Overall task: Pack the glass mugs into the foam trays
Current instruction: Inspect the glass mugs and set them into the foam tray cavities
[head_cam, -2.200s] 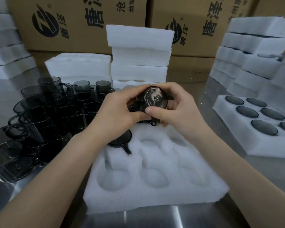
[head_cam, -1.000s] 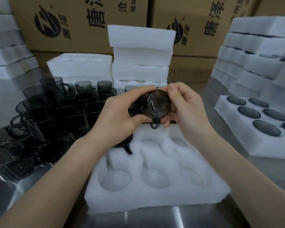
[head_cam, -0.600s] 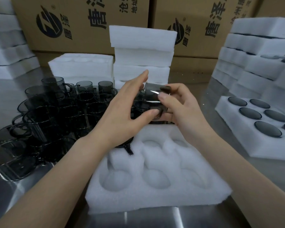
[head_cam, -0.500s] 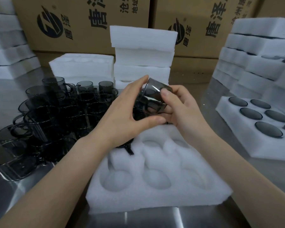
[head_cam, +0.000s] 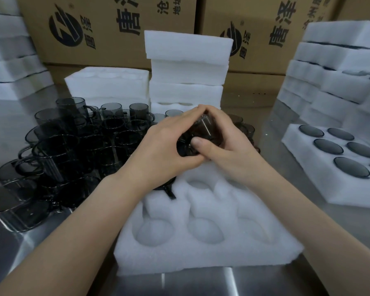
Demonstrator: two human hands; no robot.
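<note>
My left hand [head_cam: 165,146] and right hand [head_cam: 229,146] are both curled around 1 smoky glass mug [head_cam: 207,129] over the foam tray [head_cam: 201,253]. Next, I reckon: seat it in the far middle pocket.

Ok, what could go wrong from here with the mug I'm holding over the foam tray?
1. The mug is held between the left hand and right hand above the foam tray; smooth glass could slip and drop.
2. The loose mugs crowd beside the left forearm; a sideways sweep might knock them.
3. A seated mug lies under the left hand; the new one could clink against it.
</note>
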